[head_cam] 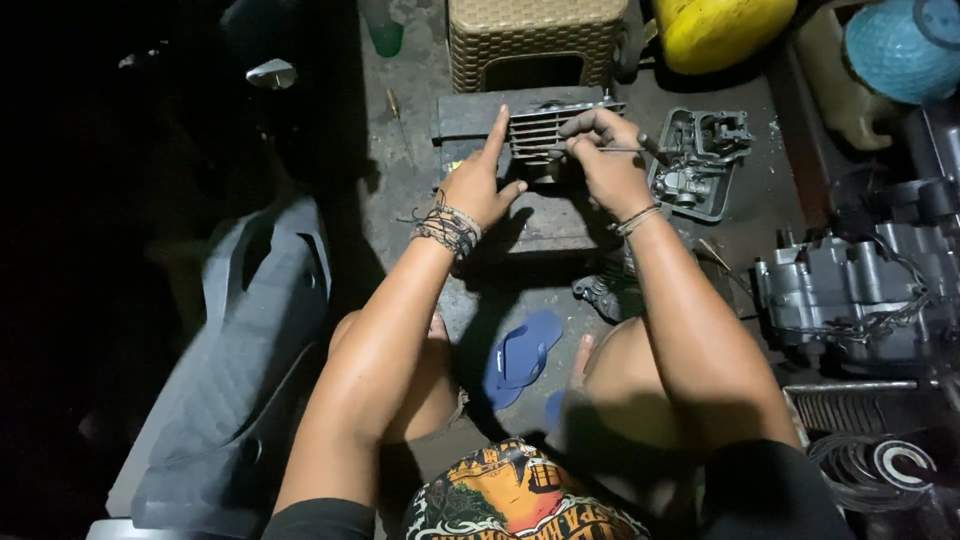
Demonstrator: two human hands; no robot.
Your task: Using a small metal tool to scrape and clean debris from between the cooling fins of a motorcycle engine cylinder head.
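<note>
On a dim, oily workshop floor (pixel 420 190), the left hand (pixel 478 185) braced a finned engine cylinder (pixel 550 135) on a block while the right hand (pixel 610 165) pinched a thin tool (pixel 625 150), which looked liable to slip and gouge fins.

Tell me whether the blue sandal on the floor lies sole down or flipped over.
Sole down. The blue sandal shows its footbed and toe strap facing up, flat on the concrete floor between the person's legs.
</note>
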